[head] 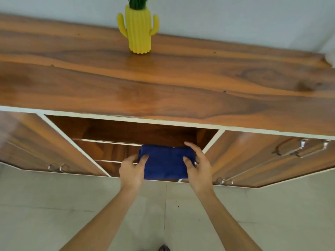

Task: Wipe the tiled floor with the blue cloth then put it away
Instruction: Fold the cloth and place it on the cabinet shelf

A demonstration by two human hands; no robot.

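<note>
The person is easing the folded cloth [165, 163] into the open bay of the cabinet [181, 84]. The right hand [198, 166] is pinching its right edge; the left hand [132, 170], fingers relaxed, is touching the left. Let go early (which shelf is unclear), it could be sliding out, unfolding.

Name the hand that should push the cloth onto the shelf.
Right, probably: the right hand spans one side of the cloth, thumb on top, forefinger reaching its far edge by the shelf. The left hand only has a thumb tip on it.
</note>
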